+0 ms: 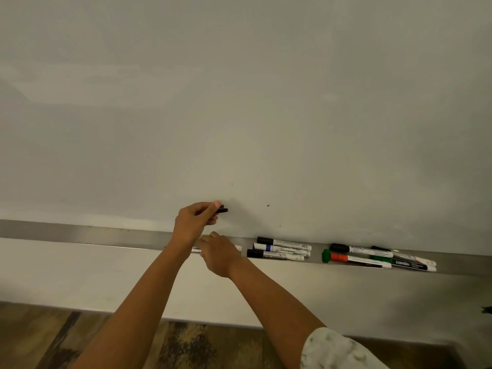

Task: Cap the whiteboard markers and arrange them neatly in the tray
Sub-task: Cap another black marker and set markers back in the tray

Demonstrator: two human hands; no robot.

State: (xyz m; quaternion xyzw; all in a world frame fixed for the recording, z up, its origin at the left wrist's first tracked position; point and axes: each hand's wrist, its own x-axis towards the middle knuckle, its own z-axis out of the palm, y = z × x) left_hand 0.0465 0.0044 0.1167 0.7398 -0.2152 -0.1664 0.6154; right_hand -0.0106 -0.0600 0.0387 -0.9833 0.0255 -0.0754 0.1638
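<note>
Currently the left hand (195,218) is raised in front of the whiteboard (239,102), fingers pinched together on a small black cap (223,209) whose end projects to the right of the fingertips. The right hand (218,253) is down at the tray (80,234), fingers curled over a white marker (237,247) that lies in the tray; only the marker's right end shows, and whether the fingers are fully clamped on the barrel cannot be told. To do this step well, lift the marker clear of the tray, align the cap's open end squarely with the tip, and press along the barrel's axis until it seats; a skewed push risks crushing the tip. Then lay the marker parallel to the three capped markers (279,249) just to the right, caps facing left. Farther right, a second group (378,258) lies loosely overlapped and appears to need straightening; a green cap (326,255) rests at its left end, against an orange-red marker (359,258). The only legible writing is "camlin" (402,263) on a dark barrel in that group; the other barrel print is too small to read.
</note>
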